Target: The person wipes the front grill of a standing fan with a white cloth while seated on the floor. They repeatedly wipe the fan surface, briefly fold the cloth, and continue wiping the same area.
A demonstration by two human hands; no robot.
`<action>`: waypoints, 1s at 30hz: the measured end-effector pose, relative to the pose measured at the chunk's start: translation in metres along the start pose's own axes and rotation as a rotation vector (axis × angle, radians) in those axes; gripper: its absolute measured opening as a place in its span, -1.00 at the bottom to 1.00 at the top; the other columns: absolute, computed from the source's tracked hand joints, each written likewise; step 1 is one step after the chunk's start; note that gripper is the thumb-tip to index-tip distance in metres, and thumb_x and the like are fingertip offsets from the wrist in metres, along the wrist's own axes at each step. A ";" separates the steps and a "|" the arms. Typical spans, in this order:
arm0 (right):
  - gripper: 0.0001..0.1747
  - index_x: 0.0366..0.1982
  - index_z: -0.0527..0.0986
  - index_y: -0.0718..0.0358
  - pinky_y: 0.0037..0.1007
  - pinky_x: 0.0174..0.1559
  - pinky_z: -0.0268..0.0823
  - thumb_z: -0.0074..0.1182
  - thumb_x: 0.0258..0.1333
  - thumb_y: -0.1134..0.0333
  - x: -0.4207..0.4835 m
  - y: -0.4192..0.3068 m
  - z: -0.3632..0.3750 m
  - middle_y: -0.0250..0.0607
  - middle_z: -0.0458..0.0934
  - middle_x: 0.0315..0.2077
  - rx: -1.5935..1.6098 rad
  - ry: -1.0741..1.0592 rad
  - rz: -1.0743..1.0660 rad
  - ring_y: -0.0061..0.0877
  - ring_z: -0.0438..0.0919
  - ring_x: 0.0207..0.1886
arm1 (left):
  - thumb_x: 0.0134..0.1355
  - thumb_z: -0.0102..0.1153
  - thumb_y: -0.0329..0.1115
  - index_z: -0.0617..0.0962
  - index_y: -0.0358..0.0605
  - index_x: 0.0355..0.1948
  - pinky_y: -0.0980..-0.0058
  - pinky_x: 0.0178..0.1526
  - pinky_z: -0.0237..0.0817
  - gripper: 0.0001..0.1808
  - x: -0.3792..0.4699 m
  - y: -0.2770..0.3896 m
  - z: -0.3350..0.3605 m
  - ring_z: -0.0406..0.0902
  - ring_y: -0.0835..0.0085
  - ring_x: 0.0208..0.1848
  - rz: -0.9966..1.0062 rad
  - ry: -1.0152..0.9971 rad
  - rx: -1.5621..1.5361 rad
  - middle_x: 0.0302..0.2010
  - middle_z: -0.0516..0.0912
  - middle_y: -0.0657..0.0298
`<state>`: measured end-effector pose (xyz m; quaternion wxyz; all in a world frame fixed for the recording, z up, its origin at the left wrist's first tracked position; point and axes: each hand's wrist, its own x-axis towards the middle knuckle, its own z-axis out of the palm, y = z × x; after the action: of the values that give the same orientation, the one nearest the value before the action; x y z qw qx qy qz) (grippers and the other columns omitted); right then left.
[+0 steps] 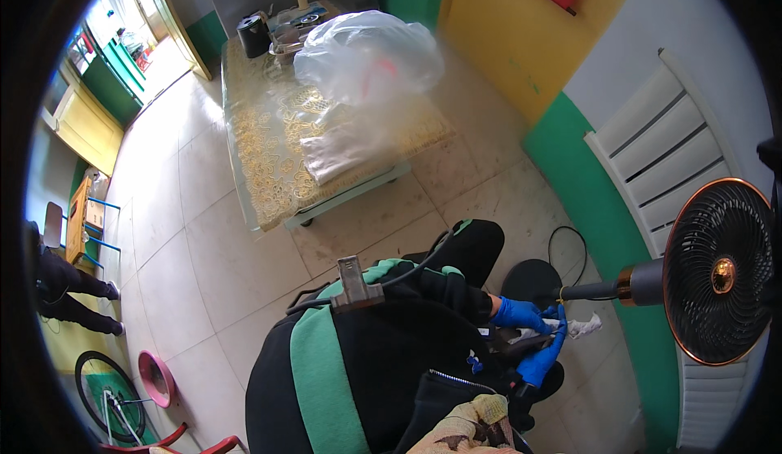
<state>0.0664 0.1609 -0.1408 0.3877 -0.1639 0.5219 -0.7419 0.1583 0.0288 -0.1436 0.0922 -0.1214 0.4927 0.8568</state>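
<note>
My left hand (519,315), in a blue glove, is at the lower right above my lap. It closes on a crumpled white cloth or tissue (583,327), whose loose end sticks out to the right. My right hand (544,356), also blue-gloved, lies just below with its fingers against the same white piece. A dark brown object (510,339), partly hidden, sits between the hands and my black jacket; its kind is unclear. At the bottom edge shows a stained cream work glove (467,426); I cannot tell whether a hand is in it.
A black pedestal fan (721,271) stands close to my hands, its round base (530,280) on the floor. Ahead is a lace-covered table (263,167) with a plastic bag (366,51) and folded cloth (342,148). Another person (76,289) stands far left, near a pink basin (156,379).
</note>
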 end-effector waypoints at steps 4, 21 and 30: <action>-0.52 0.17 0.47 0.19 -0.33 0.28 0.17 -0.19 0.37 0.12 -0.005 -0.009 0.014 -0.21 0.46 0.10 -0.243 0.104 -0.060 -0.39 0.41 0.17 | -0.01 0.43 0.08 0.54 -0.21 0.12 0.32 0.15 0.35 -0.24 -0.008 0.008 0.003 0.54 0.21 0.12 0.156 0.229 0.479 0.10 0.58 0.01; -0.58 0.05 0.52 0.29 -0.48 0.11 0.32 0.03 0.33 0.14 0.019 -0.031 0.050 -0.29 0.57 -0.03 -0.179 0.172 -0.191 -0.53 0.50 0.04 | 0.16 0.26 -0.21 0.63 -0.04 -0.08 0.19 -0.16 0.44 -0.68 -0.020 0.036 -0.011 0.60 -0.05 -0.17 0.721 0.568 0.914 -0.21 0.66 -0.01; -0.54 0.12 0.52 0.25 -0.52 0.03 0.18 0.05 0.30 0.14 0.003 -0.042 0.060 -0.32 0.49 -0.01 -0.032 0.349 -0.019 -0.58 0.36 -0.03 | 0.20 0.34 -0.22 0.54 -0.31 0.05 0.55 0.00 0.38 -0.51 -0.020 0.048 -0.022 0.54 0.53 -0.10 0.267 0.297 0.166 -0.10 0.64 0.18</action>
<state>0.0862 0.1260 -0.0798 0.2816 -0.0435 0.5916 -0.7542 0.1664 -0.0152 -0.1092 -0.0859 -0.1721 0.5814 0.7906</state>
